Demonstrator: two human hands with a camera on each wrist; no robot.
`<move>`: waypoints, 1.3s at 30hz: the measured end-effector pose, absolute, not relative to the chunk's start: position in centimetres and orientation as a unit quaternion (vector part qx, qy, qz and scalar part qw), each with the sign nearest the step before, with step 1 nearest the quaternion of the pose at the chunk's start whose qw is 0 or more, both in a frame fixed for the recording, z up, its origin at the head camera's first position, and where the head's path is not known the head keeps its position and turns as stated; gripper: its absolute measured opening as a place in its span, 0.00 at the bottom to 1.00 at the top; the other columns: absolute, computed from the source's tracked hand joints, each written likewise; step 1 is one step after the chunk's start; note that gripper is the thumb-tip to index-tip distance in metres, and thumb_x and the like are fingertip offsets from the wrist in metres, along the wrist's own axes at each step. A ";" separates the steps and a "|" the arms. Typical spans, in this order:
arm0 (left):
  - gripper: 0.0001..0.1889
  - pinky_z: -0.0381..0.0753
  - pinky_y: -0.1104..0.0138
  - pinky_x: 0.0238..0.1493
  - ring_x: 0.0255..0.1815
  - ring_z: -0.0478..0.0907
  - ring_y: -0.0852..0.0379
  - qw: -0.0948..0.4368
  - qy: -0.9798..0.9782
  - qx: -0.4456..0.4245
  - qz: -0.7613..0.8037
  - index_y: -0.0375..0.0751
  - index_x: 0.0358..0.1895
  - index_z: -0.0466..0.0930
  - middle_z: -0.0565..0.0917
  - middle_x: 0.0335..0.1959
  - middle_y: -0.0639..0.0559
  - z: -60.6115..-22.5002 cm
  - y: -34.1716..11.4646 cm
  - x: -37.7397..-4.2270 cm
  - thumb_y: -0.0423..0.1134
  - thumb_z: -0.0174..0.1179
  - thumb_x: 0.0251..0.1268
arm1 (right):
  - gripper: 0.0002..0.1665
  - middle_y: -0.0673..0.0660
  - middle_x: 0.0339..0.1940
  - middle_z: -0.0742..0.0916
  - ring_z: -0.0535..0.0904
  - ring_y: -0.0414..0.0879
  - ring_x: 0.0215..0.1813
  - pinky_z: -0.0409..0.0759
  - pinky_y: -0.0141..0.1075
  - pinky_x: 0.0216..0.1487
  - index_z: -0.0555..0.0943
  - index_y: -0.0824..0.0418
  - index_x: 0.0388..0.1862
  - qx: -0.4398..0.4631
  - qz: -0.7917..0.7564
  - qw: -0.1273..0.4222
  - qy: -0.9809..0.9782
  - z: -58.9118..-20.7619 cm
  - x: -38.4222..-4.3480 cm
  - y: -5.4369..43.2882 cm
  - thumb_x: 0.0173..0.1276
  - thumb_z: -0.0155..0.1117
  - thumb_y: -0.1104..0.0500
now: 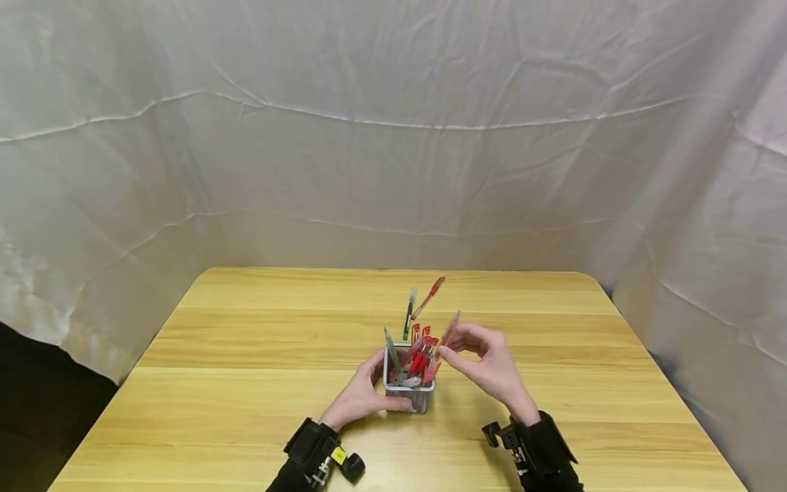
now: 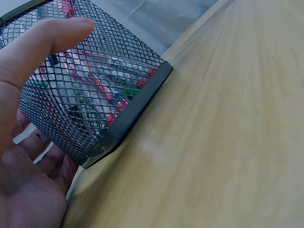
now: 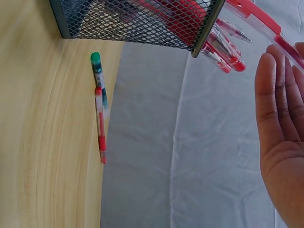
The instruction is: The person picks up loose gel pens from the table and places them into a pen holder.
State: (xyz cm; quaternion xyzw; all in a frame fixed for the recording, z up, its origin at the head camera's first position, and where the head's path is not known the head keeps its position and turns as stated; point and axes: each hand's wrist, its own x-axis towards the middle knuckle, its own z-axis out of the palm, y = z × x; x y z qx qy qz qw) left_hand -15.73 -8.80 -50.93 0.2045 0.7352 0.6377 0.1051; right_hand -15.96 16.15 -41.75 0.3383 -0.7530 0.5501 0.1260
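A dark wire-mesh pen holder (image 1: 421, 403) stands on the table with several red pens (image 1: 420, 361) and a green pen (image 1: 391, 350) sticking out of its top. My left hand (image 1: 364, 395) grips it from the left, thumb across the near side and fingers behind. In the left wrist view, pens show through the mesh wall (image 2: 71, 111). Between thumb and fingertips, my right hand (image 1: 494, 365) pinches a translucent red pen (image 1: 453, 328), tilted, at the holder's right rim. That red pen (image 3: 261, 20) overlaps the rim in the right wrist view; part of my right hand lies outside that frame.
Behind the holder, a green-ended pen (image 1: 409, 313) and a loose red pen (image 1: 429, 297) lie close together on the wooden table (image 1: 258, 342). A pale cloth (image 1: 393, 171) hangs beyond the table's far edge and along its sides.
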 end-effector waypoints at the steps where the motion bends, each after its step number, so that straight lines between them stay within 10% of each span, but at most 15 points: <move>1: 0.44 0.63 0.61 0.76 0.74 0.68 0.52 0.105 0.735 0.204 0.638 0.63 0.71 0.68 0.76 0.69 0.59 -50.9 -8.8 -15.7 0.39 0.79 0.49 | 0.10 0.62 0.34 0.86 0.83 0.30 0.40 0.86 0.29 0.46 0.81 0.68 0.41 0.341 0.550 0.126 -0.752 -41.8 -16.0 16.1 0.62 0.65 0.77; 39: 0.44 0.60 0.52 0.78 0.75 0.67 0.51 0.106 0.729 0.208 0.643 0.62 0.71 0.68 0.75 0.70 0.59 -50.8 -8.8 -15.7 0.38 0.79 0.48 | 0.03 0.49 0.24 0.84 0.74 0.31 0.28 0.76 0.28 0.30 0.85 0.57 0.32 0.291 0.441 0.003 -0.849 -42.4 -16.0 15.1 0.62 0.72 0.63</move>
